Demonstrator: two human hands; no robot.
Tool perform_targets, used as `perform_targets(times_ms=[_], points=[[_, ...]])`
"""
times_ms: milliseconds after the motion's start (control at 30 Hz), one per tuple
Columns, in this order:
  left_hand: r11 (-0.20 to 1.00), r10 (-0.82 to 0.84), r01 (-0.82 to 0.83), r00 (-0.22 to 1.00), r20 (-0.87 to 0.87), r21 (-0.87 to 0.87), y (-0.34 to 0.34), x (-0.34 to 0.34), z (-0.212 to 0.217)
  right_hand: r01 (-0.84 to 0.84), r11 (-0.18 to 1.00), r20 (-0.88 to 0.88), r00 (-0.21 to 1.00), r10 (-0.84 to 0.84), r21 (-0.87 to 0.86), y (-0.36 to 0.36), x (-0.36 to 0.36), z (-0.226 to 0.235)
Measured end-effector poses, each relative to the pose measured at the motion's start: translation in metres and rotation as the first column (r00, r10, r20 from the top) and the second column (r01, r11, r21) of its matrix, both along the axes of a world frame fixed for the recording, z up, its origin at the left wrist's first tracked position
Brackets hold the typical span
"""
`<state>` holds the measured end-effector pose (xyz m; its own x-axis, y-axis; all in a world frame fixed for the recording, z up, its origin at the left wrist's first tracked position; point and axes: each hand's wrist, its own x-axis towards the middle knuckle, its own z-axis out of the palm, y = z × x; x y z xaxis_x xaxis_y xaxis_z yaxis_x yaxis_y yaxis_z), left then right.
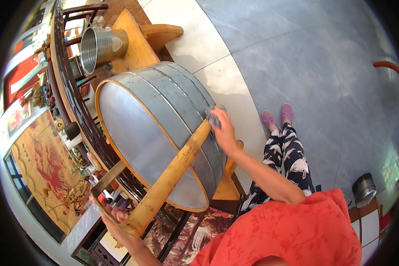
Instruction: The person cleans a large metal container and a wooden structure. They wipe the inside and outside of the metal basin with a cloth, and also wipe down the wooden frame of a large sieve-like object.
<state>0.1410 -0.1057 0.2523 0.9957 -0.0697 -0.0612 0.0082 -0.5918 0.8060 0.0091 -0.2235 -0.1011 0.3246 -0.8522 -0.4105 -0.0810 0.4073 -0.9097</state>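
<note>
A long, stained wooden bar (168, 170) slants in front of a large metal drum (159, 104) with a wooden rim. At its lower left end the bar joins a thinner, darker frame piece (108, 177). My left hand (118, 221) is closed on that corner, its fingers inside the frame. My right hand (224, 128) is closed on a crumpled grey rag (213, 116), pressed to the bar's upper end. Whether it is cloth or a scouring pad is blurred. The drum lies tilted, its smooth, pale round face turned left.
A wooden stand (135, 42) shows behind and under the drum, with a metal bucket (104, 46) lying at its top. A dark-edged table (68, 88) crowded with small items runs along the left. Grey floor tiles (292, 53) spread right. A metal pot (364, 189) stands at lower right.
</note>
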Motion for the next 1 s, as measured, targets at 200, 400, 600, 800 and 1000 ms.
perform_targets(times_ms=[200,400,600,800,1000], points=[[0.656,-0.692,0.209,0.551,0.467,0.725,-0.037,0.003,0.030,-0.031,0.999,0.006,0.999,0.031,0.030,0.079,-0.037,0.082],[0.630,-0.728,0.488,0.641,0.243,0.604,-0.058,0.003,-0.013,0.124,0.989,-0.102,0.988,-0.115,0.085,0.050,-0.005,-0.027],[0.737,-0.645,0.504,0.724,0.245,0.450,-0.046,0.013,-0.015,0.090,0.993,0.073,0.993,-0.095,0.072,0.115,-0.048,0.032],[0.741,-0.664,0.558,0.692,0.283,0.374,-0.054,0.013,-0.023,0.118,0.992,0.068,0.990,-0.120,0.038,0.075,-0.023,-0.026],[0.790,-0.612,0.539,0.719,0.330,0.291,-0.048,0.011,-0.025,0.084,0.993,0.129,0.987,-0.095,0.088,0.142,-0.059,-0.001]])
